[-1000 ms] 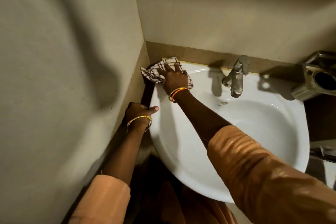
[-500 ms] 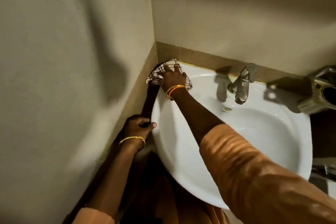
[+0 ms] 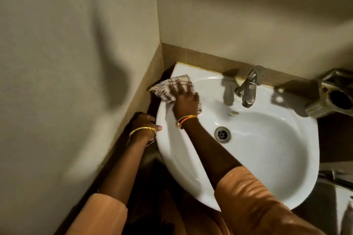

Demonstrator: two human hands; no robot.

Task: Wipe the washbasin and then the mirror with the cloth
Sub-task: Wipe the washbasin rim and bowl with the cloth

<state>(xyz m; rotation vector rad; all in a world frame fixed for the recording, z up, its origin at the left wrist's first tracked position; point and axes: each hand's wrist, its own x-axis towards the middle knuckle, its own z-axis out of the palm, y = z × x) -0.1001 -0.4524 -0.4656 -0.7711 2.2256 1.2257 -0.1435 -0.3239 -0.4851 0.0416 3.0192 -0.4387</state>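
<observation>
The right hand lies flat on the cloth, fingers spread and straight, pressing it onto the basin at the rim's far left corner, close to the side wall. The cloth is checked, pale with dark lines; its left edge hangs just over the rim toward the wall, and much of its right part is hidden under the palm, with a small strip showing by the wrist.

The left hand holds the basin's left edge: the thumb lies on top of the white rim, while the fingers curl down the outside and are lost in shadow, so how far they wrap underneath cannot be made out. Each wrist carries a bangle, and the orange sleeves run out of the bottom of the frame.

The tap stands at the back of the basin, its spout pointing down over the bowl, and casts a shadow to its left. The drain sits in the bowl, partly beside the right forearm, which crosses the near rim and covers a part of it. At the right edge a metal fitting with a dark round opening is cut off by the frame; what it is stays unclear. Below the basin everything is dark and hard to read. The mirror is not in view.
</observation>
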